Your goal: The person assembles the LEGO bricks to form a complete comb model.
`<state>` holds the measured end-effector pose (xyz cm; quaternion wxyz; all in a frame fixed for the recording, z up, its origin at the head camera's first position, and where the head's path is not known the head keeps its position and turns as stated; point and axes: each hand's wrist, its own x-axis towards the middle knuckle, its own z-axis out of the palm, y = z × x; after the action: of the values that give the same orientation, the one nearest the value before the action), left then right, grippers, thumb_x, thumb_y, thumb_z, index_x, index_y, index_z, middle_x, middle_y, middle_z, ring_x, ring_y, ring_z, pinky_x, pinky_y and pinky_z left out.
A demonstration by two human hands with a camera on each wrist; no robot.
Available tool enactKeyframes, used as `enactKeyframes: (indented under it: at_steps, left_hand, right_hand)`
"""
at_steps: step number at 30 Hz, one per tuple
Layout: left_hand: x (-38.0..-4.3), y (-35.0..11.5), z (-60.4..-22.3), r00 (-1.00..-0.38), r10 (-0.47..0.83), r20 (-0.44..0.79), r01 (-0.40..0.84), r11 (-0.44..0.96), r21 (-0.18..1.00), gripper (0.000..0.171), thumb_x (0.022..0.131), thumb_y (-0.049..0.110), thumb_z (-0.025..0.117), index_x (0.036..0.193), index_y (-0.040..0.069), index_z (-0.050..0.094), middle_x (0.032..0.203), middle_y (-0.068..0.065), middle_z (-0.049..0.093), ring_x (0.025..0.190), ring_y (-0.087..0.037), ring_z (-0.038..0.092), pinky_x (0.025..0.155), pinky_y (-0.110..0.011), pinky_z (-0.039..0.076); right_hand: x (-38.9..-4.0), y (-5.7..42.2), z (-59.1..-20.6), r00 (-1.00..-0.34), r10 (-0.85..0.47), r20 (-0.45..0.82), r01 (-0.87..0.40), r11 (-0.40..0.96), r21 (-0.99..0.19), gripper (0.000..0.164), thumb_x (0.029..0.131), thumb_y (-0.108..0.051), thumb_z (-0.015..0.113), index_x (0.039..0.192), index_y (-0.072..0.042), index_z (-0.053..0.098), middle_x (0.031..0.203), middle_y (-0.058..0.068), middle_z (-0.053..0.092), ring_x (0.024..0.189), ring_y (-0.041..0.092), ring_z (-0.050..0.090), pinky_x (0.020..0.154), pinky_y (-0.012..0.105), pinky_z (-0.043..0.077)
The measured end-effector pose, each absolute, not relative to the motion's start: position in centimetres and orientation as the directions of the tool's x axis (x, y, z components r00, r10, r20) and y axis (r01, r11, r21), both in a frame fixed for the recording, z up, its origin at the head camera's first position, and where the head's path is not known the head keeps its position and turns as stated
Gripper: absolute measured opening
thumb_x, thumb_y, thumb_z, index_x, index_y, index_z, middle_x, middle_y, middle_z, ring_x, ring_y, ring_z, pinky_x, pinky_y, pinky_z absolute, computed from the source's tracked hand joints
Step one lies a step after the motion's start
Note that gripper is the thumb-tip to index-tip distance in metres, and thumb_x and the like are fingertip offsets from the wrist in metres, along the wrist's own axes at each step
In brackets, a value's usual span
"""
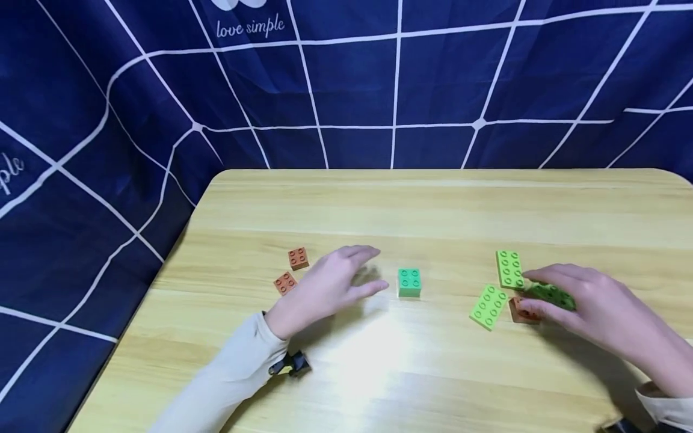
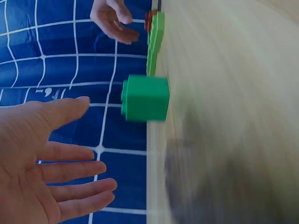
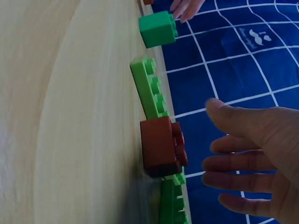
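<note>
My left hand (image 1: 337, 279) hovers over the table left of a green two-by-two brick (image 1: 409, 283), its fingers extended and apart from it. The left wrist view shows that brick (image 2: 147, 98) beyond my thumb, with nothing in the hand. My right hand (image 1: 592, 300) is above a group of bricks at the right. Nearest to it are a reddish-brown brick (image 1: 521, 311) and a dark green brick (image 1: 553, 295), partly hidden by the hand. In the right wrist view, a gap separates my fingers from the brown brick (image 3: 158, 144). Neither hand holds anything.
Two flat light green bricks, one upper (image 1: 509, 269) and one lower (image 1: 489, 307), lie left of my right hand. Two reddish-brown bricks (image 1: 298, 258) (image 1: 284, 283) lie beside my left hand. A blue gridded cloth (image 1: 352, 90) hangs behind the wooden table (image 1: 379, 210).
</note>
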<state>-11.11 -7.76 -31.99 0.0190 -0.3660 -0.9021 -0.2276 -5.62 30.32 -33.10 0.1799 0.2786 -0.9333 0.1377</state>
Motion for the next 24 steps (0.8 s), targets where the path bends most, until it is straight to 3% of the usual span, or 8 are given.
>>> enactKeyframes:
  at_steps: [3, 9, 13, 24]
  left_hand:
    - [-11.2, -6.6, -32.3, -0.721, 0.671, 0.174, 0.669, 0.609, 0.426, 0.056, 0.089, 0.038, 0.069, 0.129, -0.001, 0.058, 0.126, -0.014, 0.062, 0.114, -0.024, 0.061, 0.099, -0.030, 0.048]
    - [-11.3, -5.5, -33.1, -0.720, 0.663, 0.202, 0.664, 0.575, 0.478, 0.050, 0.084, 0.030, 0.076, 0.120, -0.002, 0.064, 0.115, -0.012, 0.067, 0.097, -0.020, 0.067, 0.086, -0.020, 0.053]
    - [-11.3, -5.0, -33.4, -0.723, 0.664, 0.192, 0.661, 0.583, 0.472, 0.053, 0.081, 0.032, 0.079, 0.120, -0.001, 0.063, 0.117, -0.013, 0.067, 0.103, -0.021, 0.066, 0.091, -0.021, 0.051]
    - [-10.6, -4.2, -34.3, -0.717, 0.674, 0.180, 0.660, 0.572, 0.488, 0.054, 0.081, 0.029, 0.079, 0.121, -0.003, 0.062, 0.116, -0.014, 0.067, 0.104, -0.020, 0.065, 0.091, -0.016, 0.048]
  right_hand:
    - [-5.4, 30.1, -33.3, -0.781, -0.482, 0.397, -0.571, 0.808, -0.142, 0.052, 0.059, -0.041, 0.087, 0.097, -0.008, 0.072, 0.090, 0.006, 0.070, 0.080, 0.029, 0.067, 0.067, 0.046, 0.052]
    - [-5.3, 29.8, -33.7, -0.771, -0.518, 0.370, -0.590, 0.800, -0.111, 0.055, 0.049, -0.044, 0.090, 0.091, -0.012, 0.073, 0.086, -0.006, 0.066, 0.077, 0.016, 0.061, 0.066, 0.028, 0.049]
    - [-5.2, 29.8, -33.9, -0.782, -0.522, 0.340, -0.582, 0.807, -0.101, 0.054, 0.049, -0.042, 0.091, 0.089, -0.011, 0.073, 0.085, -0.006, 0.065, 0.075, 0.015, 0.059, 0.062, 0.035, 0.051]
    - [-5.3, 30.0, -34.2, -0.744, -0.565, 0.356, -0.624, 0.778, -0.069, 0.045, 0.057, -0.044, 0.087, 0.086, -0.013, 0.072, 0.082, -0.009, 0.064, 0.071, 0.011, 0.059, 0.059, 0.034, 0.051]
